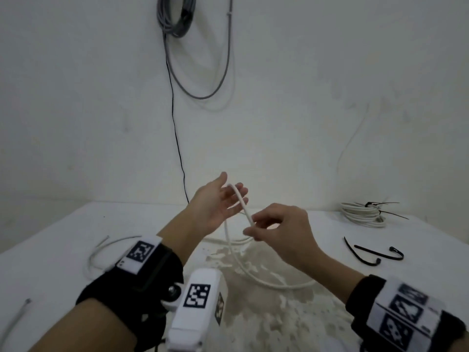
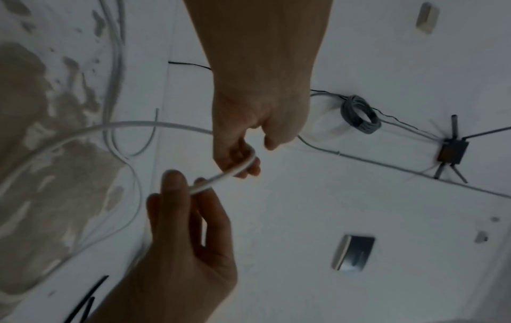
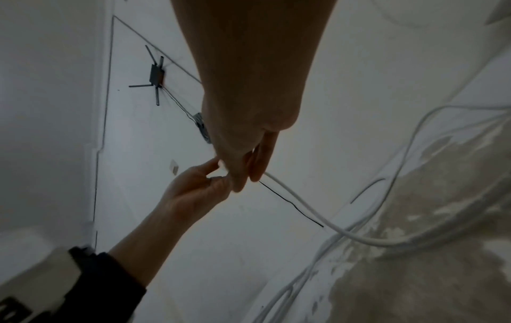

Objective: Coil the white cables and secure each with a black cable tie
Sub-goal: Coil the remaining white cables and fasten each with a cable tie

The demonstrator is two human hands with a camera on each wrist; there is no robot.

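A white cable (image 1: pixel 243 205) runs up from the table and loops over the fingers of my left hand (image 1: pixel 228 196), which is raised palm-up above the table. In the left wrist view the fingers of my left hand (image 2: pixel 240 157) curl round the cable (image 2: pixel 110 126). Just to its right, my right hand (image 1: pixel 253 228) pinches the same cable between thumb and forefinger. That pinch shows as my right hand (image 2: pixel 188 185) in the left wrist view too. The rest of the cable lies in a slack arc on the table (image 1: pixel 276 285). Two loose black cable ties (image 1: pixel 365 255) lie at the right.
A coiled white cable (image 1: pixel 363 214) bound with black ties sits at the back right. Another white cable (image 1: pixel 101 250) lies loose at the left, and one end pokes in at the far left (image 1: pixel 15 318). Grey cable coils (image 1: pixel 175 16) hang on the wall behind.
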